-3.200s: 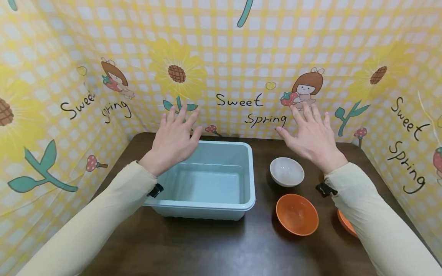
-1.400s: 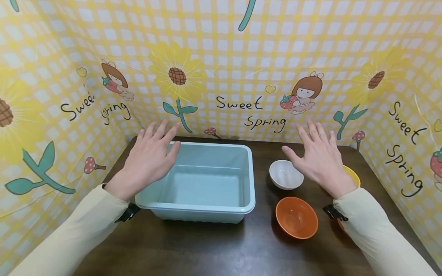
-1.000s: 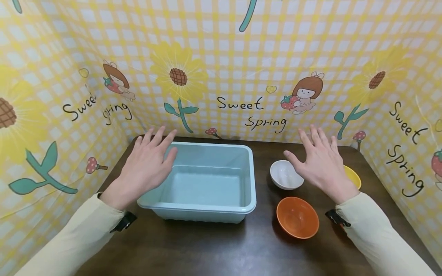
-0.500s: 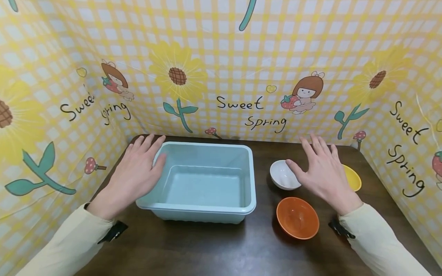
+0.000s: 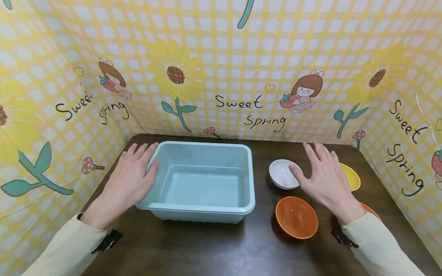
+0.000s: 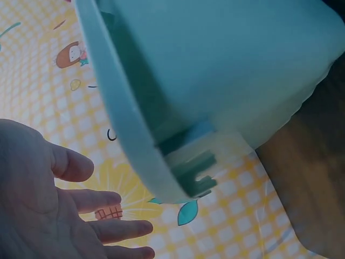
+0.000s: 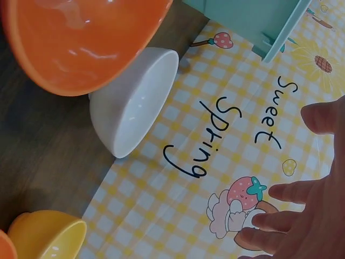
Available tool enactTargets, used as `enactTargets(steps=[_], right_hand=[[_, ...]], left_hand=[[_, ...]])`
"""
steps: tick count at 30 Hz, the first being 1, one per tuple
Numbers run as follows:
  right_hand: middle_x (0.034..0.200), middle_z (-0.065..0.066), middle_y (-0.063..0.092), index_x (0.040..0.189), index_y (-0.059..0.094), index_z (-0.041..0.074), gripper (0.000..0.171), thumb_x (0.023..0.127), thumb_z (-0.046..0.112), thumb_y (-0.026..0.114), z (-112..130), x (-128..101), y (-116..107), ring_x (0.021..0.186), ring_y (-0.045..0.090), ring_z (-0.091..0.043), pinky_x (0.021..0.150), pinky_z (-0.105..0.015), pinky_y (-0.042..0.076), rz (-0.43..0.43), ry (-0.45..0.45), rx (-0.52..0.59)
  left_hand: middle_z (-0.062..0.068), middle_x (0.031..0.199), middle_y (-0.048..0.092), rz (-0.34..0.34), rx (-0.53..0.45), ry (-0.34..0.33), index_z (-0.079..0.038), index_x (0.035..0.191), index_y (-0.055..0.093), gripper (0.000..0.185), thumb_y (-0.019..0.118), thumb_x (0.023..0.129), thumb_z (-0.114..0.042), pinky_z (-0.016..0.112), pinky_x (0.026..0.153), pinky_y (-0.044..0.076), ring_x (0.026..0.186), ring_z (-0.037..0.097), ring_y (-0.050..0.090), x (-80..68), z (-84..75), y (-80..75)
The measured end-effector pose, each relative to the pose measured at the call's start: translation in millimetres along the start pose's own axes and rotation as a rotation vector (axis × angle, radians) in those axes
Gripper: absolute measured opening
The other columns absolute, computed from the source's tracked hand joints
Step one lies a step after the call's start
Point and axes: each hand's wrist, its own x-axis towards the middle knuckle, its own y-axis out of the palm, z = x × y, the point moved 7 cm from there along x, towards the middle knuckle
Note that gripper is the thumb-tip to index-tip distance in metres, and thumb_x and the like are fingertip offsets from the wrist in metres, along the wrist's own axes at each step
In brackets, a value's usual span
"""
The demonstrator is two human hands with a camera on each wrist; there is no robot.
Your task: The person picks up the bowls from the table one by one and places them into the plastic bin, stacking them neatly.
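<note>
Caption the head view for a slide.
Open left hand beside teal tub; open right hand over white bowl.

On the dark wooden table (image 5: 214, 249), the pale blue plastic tub (image 5: 203, 209) sits left; right of it, a white bowl (image 5: 281, 174) far, an orange bowl (image 5: 296, 216) near, a yellow bowl (image 5: 350, 176) farther right.

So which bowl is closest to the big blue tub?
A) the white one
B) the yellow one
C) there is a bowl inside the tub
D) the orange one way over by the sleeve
A: the white bowl sits just right of the tub, with the yellow bowl farther right behind the right hand, and the tub holds nothing.
</note>
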Motion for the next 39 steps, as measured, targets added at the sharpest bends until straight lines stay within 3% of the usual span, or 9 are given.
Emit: enactTargets(steps=[8, 20, 22, 26, 27, 29, 32, 35, 39], right_hand=[[0.164, -0.032, 0.031, 0.161, 0.038, 0.003, 0.085, 0.101, 0.060, 0.058, -5, -10, 3, 0.143, 0.032, -0.058, 0.113, -0.069, 0.026, 0.027, 0.034, 0.039], [0.152, -0.033, 0.046, 0.155, 0.045, -0.001, 0.083, 0.099, 0.056, 0.065, -6, -25, 8, 0.137, 0.042, -0.055, 0.107, -0.069, 0.033, 0.004, 0.022, 0.032], [0.149, -0.033, 0.048, 0.155, 0.045, -0.001, 0.083, 0.098, 0.056, 0.066, -6, -28, 8, 0.135, 0.044, -0.054, 0.106, -0.069, 0.035, 0.001, 0.019, 0.031], [0.149, -0.032, 0.049, 0.155, 0.045, -0.001, 0.085, 0.097, 0.057, 0.067, -6, -34, 10, 0.132, 0.046, -0.055, 0.106, -0.069, 0.035, 0.007, 0.016, 0.028], [0.149, -0.033, 0.048, 0.155, 0.045, -0.001, 0.085, 0.097, 0.057, 0.068, -6, -35, 11, 0.132, 0.046, -0.055, 0.106, -0.069, 0.035, 0.008, 0.017, 0.026], [0.149, -0.033, 0.048, 0.155, 0.044, -0.001, 0.086, 0.096, 0.057, 0.068, -6, -39, 12, 0.133, 0.046, -0.055, 0.107, -0.069, 0.035, 0.016, 0.024, 0.024], [0.149, -0.033, 0.047, 0.154, 0.045, -0.002, 0.087, 0.096, 0.058, 0.069, -7, -44, 14, 0.134, 0.045, -0.055, 0.107, -0.069, 0.034, 0.027, 0.031, 0.027], [0.150, -0.033, 0.047, 0.155, 0.045, -0.002, 0.088, 0.096, 0.060, 0.068, -9, -49, 17, 0.134, 0.045, -0.055, 0.106, -0.070, 0.035, 0.049, 0.048, 0.033], [0.151, -0.033, 0.046, 0.155, 0.044, -0.001, 0.088, 0.097, 0.061, 0.066, -11, -55, 18, 0.134, 0.045, -0.055, 0.103, -0.072, 0.037, 0.065, 0.070, 0.032]], left_hand=[[0.034, 0.149, 0.050, -0.018, -0.057, -0.014, 0.005, 0.155, 0.045, 0.052, 0.047, 0.110, -0.020, 0.070, 0.114, 0.022, 0.141, 0.061, 0.033, -6.8, 9.3, 0.5], [0.034, 0.140, 0.059, 0.039, -0.097, -0.111, 0.003, 0.158, 0.041, 0.054, 0.039, 0.113, -0.027, 0.070, 0.113, 0.024, 0.132, 0.052, 0.053, -17.7, 26.2, 0.6], [0.033, 0.133, 0.064, 0.043, -0.101, -0.119, 0.003, 0.158, 0.041, 0.054, 0.039, 0.113, -0.027, 0.069, 0.114, 0.024, 0.127, 0.052, 0.057, -19.5, 28.0, 1.8], [0.023, 0.089, 0.070, 0.061, -0.109, -0.136, 0.002, 0.158, 0.042, 0.054, 0.038, 0.113, -0.028, 0.069, 0.114, 0.024, 0.118, 0.051, 0.061, -22.8, 32.0, 5.3], [0.021, 0.087, 0.069, 0.065, -0.111, -0.139, 0.001, 0.158, 0.042, 0.054, 0.037, 0.113, -0.029, 0.069, 0.114, 0.024, 0.118, 0.051, 0.061, -23.6, 32.9, 6.0], [0.021, 0.086, 0.069, 0.067, -0.115, -0.136, 0.001, 0.158, 0.042, 0.053, 0.037, 0.113, -0.027, 0.070, 0.113, 0.025, 0.120, 0.053, 0.059, -24.4, 34.3, 6.7], [0.030, 0.111, 0.071, 0.069, -0.114, -0.122, 0.001, 0.157, 0.044, 0.051, 0.037, 0.113, -0.024, 0.070, 0.113, 0.025, 0.124, 0.056, 0.056, -25.0, 36.7, 7.5], [0.028, 0.110, 0.071, 0.086, -0.107, -0.124, 0.001, 0.157, 0.044, 0.050, 0.037, 0.113, -0.022, 0.069, 0.105, 0.035, 0.120, 0.056, 0.058, -26.3, 40.0, 9.1], [0.016, 0.093, 0.068, 0.097, -0.105, -0.127, -0.001, 0.157, 0.045, 0.050, 0.040, 0.112, -0.022, 0.053, 0.076, 0.046, 0.092, 0.039, 0.063, -28.5, 42.8, 11.7]])
